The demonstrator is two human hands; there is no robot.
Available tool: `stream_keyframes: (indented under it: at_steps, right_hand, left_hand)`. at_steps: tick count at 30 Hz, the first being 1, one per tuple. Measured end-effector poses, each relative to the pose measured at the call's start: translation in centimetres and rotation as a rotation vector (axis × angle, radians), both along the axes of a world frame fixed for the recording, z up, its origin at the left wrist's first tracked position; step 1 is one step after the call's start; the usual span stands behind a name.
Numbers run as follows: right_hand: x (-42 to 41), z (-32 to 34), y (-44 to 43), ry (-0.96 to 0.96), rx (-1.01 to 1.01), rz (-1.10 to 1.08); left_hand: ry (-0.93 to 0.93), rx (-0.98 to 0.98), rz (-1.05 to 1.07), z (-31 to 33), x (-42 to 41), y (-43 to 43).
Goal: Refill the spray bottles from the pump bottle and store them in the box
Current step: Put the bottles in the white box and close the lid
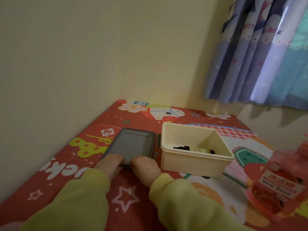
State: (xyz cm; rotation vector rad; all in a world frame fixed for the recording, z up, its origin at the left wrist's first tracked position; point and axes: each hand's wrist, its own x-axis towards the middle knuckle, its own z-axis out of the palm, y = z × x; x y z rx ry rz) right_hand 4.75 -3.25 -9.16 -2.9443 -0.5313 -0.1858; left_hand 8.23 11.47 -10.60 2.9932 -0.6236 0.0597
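Spray bottle [195,149]: dark, lying on its side on the floor of the open cream box [196,165], nozzle end pointing left. The grey lid [131,144] lies flat on the red patterned tablecloth [55,157], just left of the box. Both your hands are at the lid's near edge, forearms in yellow sleeves [80,197] reaching in from below. Your left hand [110,161] rests palm down, fingers fairly straight, laid over the lid's near-left corner, not clenched. Your right hand [145,165] sits knuckles up, fingers bent onto the near edge; can't tell whether it pinches the lid or only touches it. The pink pump bottle [276,182] stands near right of the box, blurred.
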Motion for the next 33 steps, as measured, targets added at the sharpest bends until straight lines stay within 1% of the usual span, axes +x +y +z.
stream_keyframes:
  at_steps: [7, 12, 13, 14, 15, 17, 18, 19, 20, 21, 22, 23, 25, 26, 27, 28, 30, 31, 33]
  right_hand:
    - [-0.3, -0.1, 1.0, 0.040, -0.035, -0.009]
    - [-0.4, 0.4, 1.2, 0.030, -0.073, -0.012]
    - [-0.5, 0.5, 1.2, 0.012, -0.085, -0.016]
    - [-0.4, 0.5, 1.1, -0.013, -0.091, -0.019]
    - [-0.5, 0.6, 1.1, -0.044, -0.083, -0.019]
    - [-0.4, 0.7, 1.1, -0.148, -0.054, -0.028]
    - [-0.4, 1.1, 1.0, -0.170, -0.028, -0.047]
    - [-0.4, 1.7, 0.9, -0.151, -0.008, -0.076]
    - [0.0, 1.9, 0.8, -0.223, -0.019, -0.097]
    - [0.1, 2.6, 0.8, -0.211, -0.020, -0.103]
    - [0.2, 3.4, 0.8, -0.233, -0.015, -0.106]
    - [0.2, 4.4, 0.7, -0.202, 0.002, -0.101]
    - [0.5, 6.2, 0.3, -0.197, 0.105, -0.129]
    - [0.5, 7.2, 0.3, -0.205, 0.145, -0.157]
    - [0.4, 8.5, 0.3, -0.205, 0.199, -0.186]
    - [0.2, 9.9, 0.1, -0.197, 0.263, -0.199]
    - [-0.2, 12.4, -0.3, -0.188, 0.389, -0.215]
    - [-0.5, 13.7, -0.7, -0.187, 0.457, -0.222]
    - [-0.9, 16.0, -1.4, -0.176, 0.575, -0.239]
  left_hand:
    - [-0.060, -0.050, 0.008, -0.7, 0.3, -0.4]
    - [-0.074, -0.027, 0.004, -0.7, 0.3, -0.3]
    - [-0.085, -0.030, -0.003, -0.4, 0.0, -0.3]
    - [-0.146, -0.044, -0.034, -0.2, 0.0, -0.2]
    - [-0.236, -0.090, -0.068, -0.1, 0.0, -0.1]
    - [-0.340, -0.178, -0.130, 0.0, 0.4, 0.1]
    - [-0.360, -0.245, -0.127, 0.1, 0.6, 0.1]
    - [-0.386, -0.283, -0.127, 0.3, 0.7, -0.2]
    - [-0.449, -0.326, -0.134, 0.9, 0.7, -0.3]
    - [-0.514, -0.388, -0.128, 1.6, 0.5, -0.4]
    - [-0.581, -0.471, -0.104, 1.9, 0.6, -0.6]
    - [-0.622, -0.543, -0.049, 2.5, 0.5, -0.7]
    - [-0.687, -0.683, 0.050, 3.6, 0.0, -0.9]
    - [-0.740, -0.773, 0.109, 4.0, -0.3, -1.0]
    - [-0.749, -0.874, 0.171, 4.7, -0.8, -1.2]
    - [-0.722, -0.978, 0.235, 5.1, -1.2, -1.4]
    - [-0.579, -1.131, 0.345, 5.8, -1.6, -1.9]
    - [-0.487, -1.161, 0.395, 6.0, -1.6, -2.1]
    - [-0.241, -1.192, 0.482, 6.0, -1.0, -2.4]
